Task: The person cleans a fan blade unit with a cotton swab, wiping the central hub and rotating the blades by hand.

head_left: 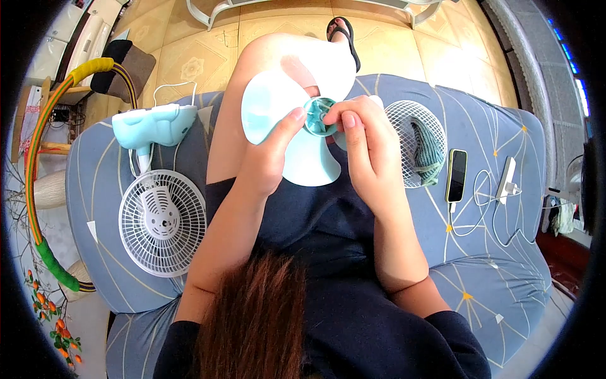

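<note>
A pale blue fan blade (pixel 312 165) with rounded vanes is held above my lap, the open back of its hub (pixel 320 116) facing up. My left hand (pixel 273 151) is closed on it, the thumb lying beside the hub rim. My right hand (pixel 369 142) is at the hub's right side, fingers curled and pinched with the fingertips at the opening. Whatever those fingertips hold, if anything, is hidden. Part of the blade's right vane is covered by the right hand.
On the sofa (pixel 252 208) at left lie a light blue fan base (pixel 154 124) and a white rear grille (pixel 162 256). At right are a front grille (pixel 394 117) holding a striped cloth (pixel 427 148), a phone (pixel 456 175) on a cable and a power strip (pixel 507 180). A hoop (pixel 30 170) stands far left.
</note>
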Demonstrator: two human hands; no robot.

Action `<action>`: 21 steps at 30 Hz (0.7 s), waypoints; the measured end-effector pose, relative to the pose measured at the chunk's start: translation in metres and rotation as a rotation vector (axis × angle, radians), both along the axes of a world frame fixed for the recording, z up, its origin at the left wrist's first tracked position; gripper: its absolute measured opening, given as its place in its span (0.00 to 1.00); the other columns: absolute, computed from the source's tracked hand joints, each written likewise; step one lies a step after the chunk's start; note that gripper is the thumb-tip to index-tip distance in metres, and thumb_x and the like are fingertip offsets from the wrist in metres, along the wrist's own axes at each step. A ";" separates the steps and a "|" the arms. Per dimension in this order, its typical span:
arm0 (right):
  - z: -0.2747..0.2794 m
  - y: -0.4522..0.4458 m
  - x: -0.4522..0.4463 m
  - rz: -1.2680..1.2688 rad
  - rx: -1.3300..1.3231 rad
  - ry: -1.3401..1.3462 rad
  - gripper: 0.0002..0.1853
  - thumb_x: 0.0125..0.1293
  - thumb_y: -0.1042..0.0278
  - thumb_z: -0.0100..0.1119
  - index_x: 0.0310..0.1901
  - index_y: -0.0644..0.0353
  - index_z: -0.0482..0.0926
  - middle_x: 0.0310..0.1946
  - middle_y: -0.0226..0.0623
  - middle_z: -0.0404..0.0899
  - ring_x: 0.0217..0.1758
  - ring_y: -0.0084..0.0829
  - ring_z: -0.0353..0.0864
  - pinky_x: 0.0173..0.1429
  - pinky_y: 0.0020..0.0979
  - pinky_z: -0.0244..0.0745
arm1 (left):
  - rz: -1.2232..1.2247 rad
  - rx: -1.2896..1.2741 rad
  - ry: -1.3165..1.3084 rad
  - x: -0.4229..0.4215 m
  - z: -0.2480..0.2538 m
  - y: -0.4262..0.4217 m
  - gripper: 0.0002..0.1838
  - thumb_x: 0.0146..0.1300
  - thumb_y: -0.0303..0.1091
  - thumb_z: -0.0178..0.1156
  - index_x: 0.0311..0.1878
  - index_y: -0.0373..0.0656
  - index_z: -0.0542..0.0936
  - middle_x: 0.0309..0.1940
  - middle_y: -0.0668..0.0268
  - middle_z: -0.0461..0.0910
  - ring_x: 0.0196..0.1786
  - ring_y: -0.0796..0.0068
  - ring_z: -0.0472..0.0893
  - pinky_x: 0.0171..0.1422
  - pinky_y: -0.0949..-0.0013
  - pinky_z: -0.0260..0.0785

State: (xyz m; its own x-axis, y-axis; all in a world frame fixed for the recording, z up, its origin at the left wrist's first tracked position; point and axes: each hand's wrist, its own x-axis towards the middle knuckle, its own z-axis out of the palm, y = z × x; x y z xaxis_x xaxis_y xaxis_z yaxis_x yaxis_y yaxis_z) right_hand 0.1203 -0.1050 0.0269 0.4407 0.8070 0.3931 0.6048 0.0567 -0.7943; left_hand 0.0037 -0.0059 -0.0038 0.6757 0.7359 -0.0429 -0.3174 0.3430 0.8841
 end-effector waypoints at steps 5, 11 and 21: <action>-0.001 0.001 -0.005 0.023 0.021 0.256 0.08 0.74 0.76 0.48 0.42 0.64 0.79 0.35 0.39 0.75 0.32 0.28 0.78 0.38 0.27 0.76 | -0.039 -0.034 -0.006 -0.002 0.001 0.002 0.18 0.74 0.31 0.51 0.63 0.33 0.73 0.52 0.60 0.81 0.51 0.70 0.83 0.55 0.66 0.78; -0.003 -0.001 -0.002 0.081 0.074 0.469 0.11 0.77 0.72 0.45 0.43 0.66 0.79 0.37 0.36 0.76 0.35 0.23 0.77 0.40 0.24 0.76 | -0.103 -0.181 0.002 -0.004 0.006 0.003 0.21 0.72 0.30 0.52 0.66 0.33 0.68 0.55 0.54 0.79 0.56 0.65 0.82 0.61 0.61 0.77; -0.006 -0.001 -0.003 -0.034 0.055 0.293 0.10 0.76 0.73 0.47 0.40 0.64 0.78 0.30 0.35 0.74 0.32 0.27 0.76 0.42 0.29 0.73 | -0.097 -0.169 -0.007 -0.001 0.006 0.002 0.22 0.75 0.34 0.48 0.66 0.29 0.68 0.54 0.53 0.81 0.55 0.62 0.82 0.58 0.61 0.79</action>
